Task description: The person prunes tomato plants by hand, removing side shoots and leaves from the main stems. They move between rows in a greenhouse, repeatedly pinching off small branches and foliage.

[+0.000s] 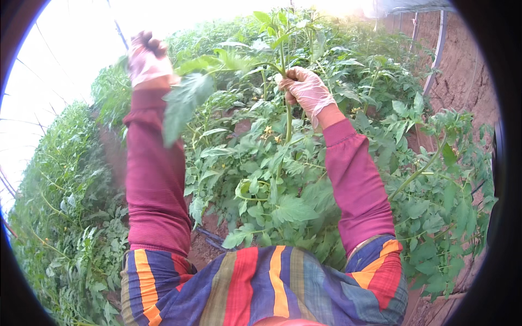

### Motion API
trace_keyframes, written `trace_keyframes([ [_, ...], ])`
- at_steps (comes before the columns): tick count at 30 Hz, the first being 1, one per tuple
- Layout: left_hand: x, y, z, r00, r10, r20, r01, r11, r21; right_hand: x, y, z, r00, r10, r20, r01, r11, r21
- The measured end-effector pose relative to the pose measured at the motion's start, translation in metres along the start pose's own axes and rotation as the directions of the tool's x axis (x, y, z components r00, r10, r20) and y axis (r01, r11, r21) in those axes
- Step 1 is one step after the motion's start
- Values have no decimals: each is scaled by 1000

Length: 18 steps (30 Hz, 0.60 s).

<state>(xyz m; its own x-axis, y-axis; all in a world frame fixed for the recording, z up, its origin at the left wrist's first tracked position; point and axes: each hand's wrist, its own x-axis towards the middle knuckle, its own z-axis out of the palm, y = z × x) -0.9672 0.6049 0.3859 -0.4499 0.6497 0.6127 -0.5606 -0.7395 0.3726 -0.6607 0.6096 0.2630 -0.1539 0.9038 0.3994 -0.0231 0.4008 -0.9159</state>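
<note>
My right hand (pixel 306 87), in a thin clear glove soiled at the fingers, is closed around the upright green stem of a tomato plant (pixel 288 122), just at a leaf joint. My left hand (pixel 149 57), gloved the same way, is raised at the upper left with its fingers curled, blurred against bright light. Whether anything is between its fingers cannot be made out. A large tomato leaf (pixel 189 102) hangs blurred beside the left wrist. Small yellow flowers (pixel 268 131) show below and left of the right hand.
Dense tomato plants stand in front and at right, with another row (pixel 77 195) at far left. A reddish earth wall (pixel 469 69) with pale posts (pixel 437 51) rises at upper right. A dark hose (pixel 212 237) lies on the soil near my body.
</note>
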Motion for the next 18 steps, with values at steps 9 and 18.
trace_keyframes([
  [9,-93,-7,-120,875,-478,76,405,809,425,68,69,-10,839,-330,-432,227,935,-272],
  [18,-145,47,-272,629,-777,26,606,510,610,33,64,-11,677,-347,-649,242,938,-249],
])
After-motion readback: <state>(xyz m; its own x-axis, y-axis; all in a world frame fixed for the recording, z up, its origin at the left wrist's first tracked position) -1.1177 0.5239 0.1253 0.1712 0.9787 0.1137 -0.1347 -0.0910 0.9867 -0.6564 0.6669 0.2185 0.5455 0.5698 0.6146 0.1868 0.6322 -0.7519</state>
